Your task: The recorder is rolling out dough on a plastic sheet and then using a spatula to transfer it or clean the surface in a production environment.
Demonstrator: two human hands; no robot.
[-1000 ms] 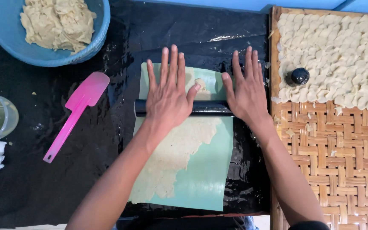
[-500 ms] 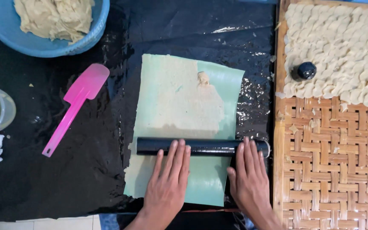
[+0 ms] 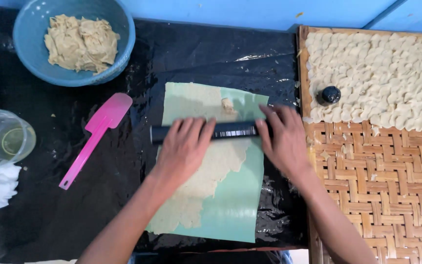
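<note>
Both hands press flat on a black roller (image 3: 230, 131) lying crosswise over a thin dough sheet (image 3: 206, 181) on a pale green mat (image 3: 235, 210), which rests on the black-covered counter (image 3: 50, 215); to roll well here, I judge the pressure should be even on both ends, the palms open, the roller square to the mat so the dough thins evenly and does not tear at its ragged lower edge. The left hand (image 3: 184, 149) lies with fingers spread and straight over the roller's left half, not closed around it; the right hand (image 3: 282, 139) rests likewise on the right end, fingers extended, palm down; neither grip holds anything, both only bear on the roller. A small dough lump (image 3: 228, 105) sits just above the roller; a pink spatula (image 3: 96, 137) lies to the left, apart from the mat; a blue bowl (image 3: 123, 49) of dough stands at the far left; a woven tray (image 3: 391, 195) with cut pieces lies at the right.
</note>
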